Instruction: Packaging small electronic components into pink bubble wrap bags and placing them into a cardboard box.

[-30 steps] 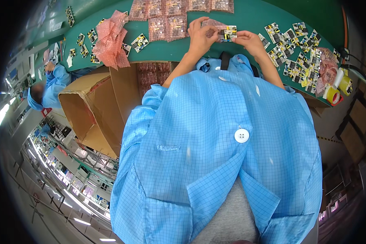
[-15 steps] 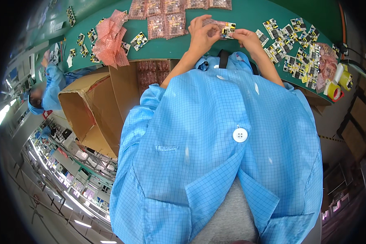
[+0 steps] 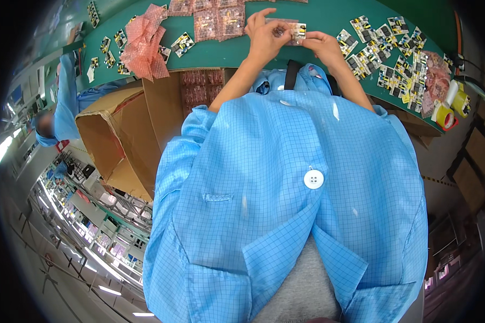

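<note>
Between my two hands, at the far side of my body over the green table, is a small circuit board (image 3: pixel 300 32) with yellow and black parts. My left hand (image 3: pixel 264 40) is closed, thumb and finger pinching a clear pinkish bubble-wrap bag (image 3: pixel 285 24) around the board's left part. The board's right end shows at the bag's mouth. My right hand (image 3: pixel 324 46) is closed on that end, pinching it between thumb and fingers. How deep the board sits in the bag is hard to see.
Bagged boards (image 3: pixel 219 21) lie in rows behind my left hand. Pink bubble-wrap bags (image 3: pixel 145 48) are piled to the left, loose boards (image 3: pixel 380 48) to the right, near tape rolls (image 3: pixel 443 117). A cardboard box (image 3: pixel 118 140) stands below the table (image 3: pixel 210 60). A co-worker (image 3: pixel 64 107) is at far left.
The board has shifted slightly left toward the bag, and less of it shows bare. Both hands stay close together, pinching. The co-worker's arm has moved.
</note>
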### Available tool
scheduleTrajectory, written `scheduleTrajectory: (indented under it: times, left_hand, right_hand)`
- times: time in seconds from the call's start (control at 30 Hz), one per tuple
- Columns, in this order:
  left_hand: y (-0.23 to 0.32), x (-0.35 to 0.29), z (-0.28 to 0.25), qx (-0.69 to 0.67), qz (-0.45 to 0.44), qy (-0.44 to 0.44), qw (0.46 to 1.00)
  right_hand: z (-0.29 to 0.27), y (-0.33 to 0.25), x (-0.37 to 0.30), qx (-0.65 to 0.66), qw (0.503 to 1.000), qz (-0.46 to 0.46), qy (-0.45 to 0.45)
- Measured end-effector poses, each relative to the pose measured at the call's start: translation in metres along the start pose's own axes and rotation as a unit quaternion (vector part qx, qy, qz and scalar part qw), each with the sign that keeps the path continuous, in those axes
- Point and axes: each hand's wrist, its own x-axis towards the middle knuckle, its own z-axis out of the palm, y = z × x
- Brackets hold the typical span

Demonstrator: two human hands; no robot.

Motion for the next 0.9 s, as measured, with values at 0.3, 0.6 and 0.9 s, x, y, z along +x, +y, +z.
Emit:
scheduleTrajectory:
  times: [0.3,0.6,0.9]
  left_hand:
    - [0.016,0.01,-0.014,-0.029,-0.068,-0.044,0.996]
    - [0.015,0.018,-0.019,-0.047,-0.055,-0.075,0.995]
    - [0.031,0.022,-0.024,-0.04,-0.008,-0.111,0.993]
  right_hand:
    - [0.005,0.002,-0.004,0.01,1.0,-0.02,0.019]
    - [0.0,0.008,0.001,0.036,0.999,-0.023,-0.012]
    - [-0.003,0.008,-0.003,0.058,0.996,-0.062,-0.008]
